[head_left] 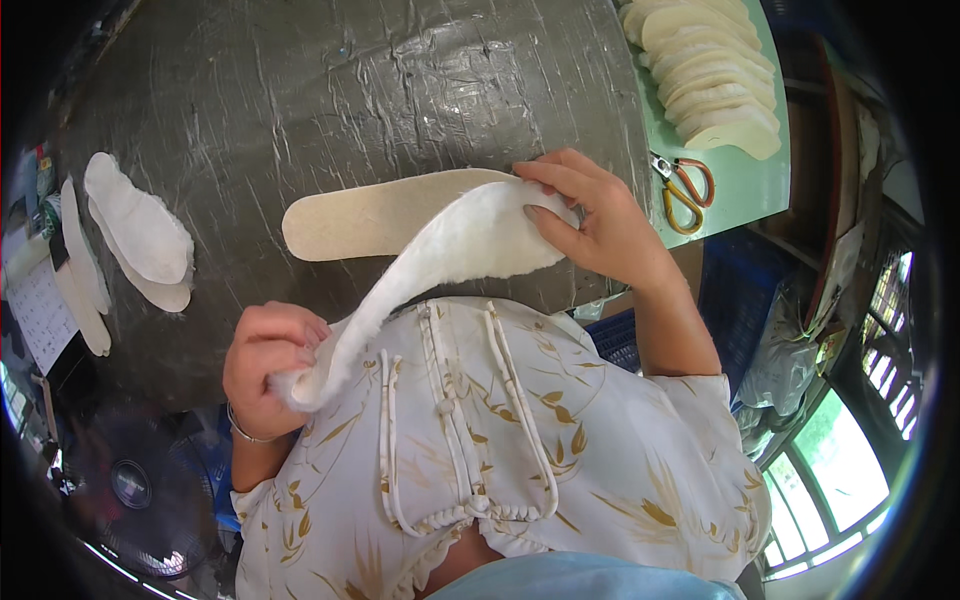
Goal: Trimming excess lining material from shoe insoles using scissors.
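A white fluffy insole (pixel 450 240) stretches between my two hands, twisted along its length. My left hand (pixel 268 362) is closed around its lower left end, which curls in the fingers. At its upper right end, my right hand (pixel 595 215) pinches the edge between thumb and fingers. Behind it a beige insole (pixel 350 218) lies flat on the dark table (pixel 300 90); the white one and my right hand cover its right end.
White fluffy insoles (pixel 145 225) lie on the table's left, with several more (pixel 85 260) at the left edge. On a green board (pixel 740 190) at right are a fanned stack of cream insoles (pixel 710 80) and scissors (pixel 685 190). A fan (pixel 130 485) stands lower left.
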